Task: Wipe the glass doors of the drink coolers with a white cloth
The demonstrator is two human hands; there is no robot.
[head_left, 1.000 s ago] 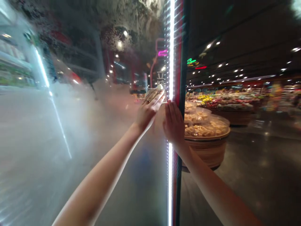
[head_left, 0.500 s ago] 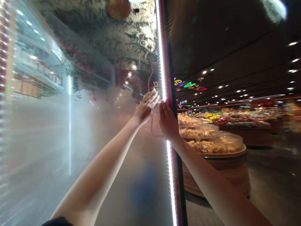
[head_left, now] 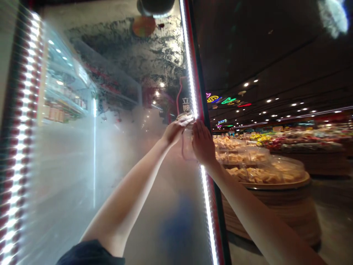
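An opened glass door (head_left: 154, 176) of a display cooler stands in front of me, heavily fogged in its lower part. My left hand (head_left: 176, 129) reaches up to its inner side, fingers closed and pressed on a small, pale, crumpled cloth (head_left: 190, 113) near a printed red bottle outline (head_left: 179, 94). Most of the cloth is hidden under the fingers. Close to its right, my right hand (head_left: 204, 143) lies flat on the door frame, fingers stretched upward across the bright light strip (head_left: 206, 198). Its palm and thumb do not show.
Through the fogged glass at left, stocked cooler shelves (head_left: 57, 97) are visible. Another bright light strip (head_left: 19, 158) runs along the far left. Right of the door stands a round wooden display stand (head_left: 273, 209) with packaged goods under clear covers; more stands lie behind.
My view has shifted slightly, so the left light strip shows more. My left hand has slid a little right, closer to the frame's light strip, covering more of the cloth.
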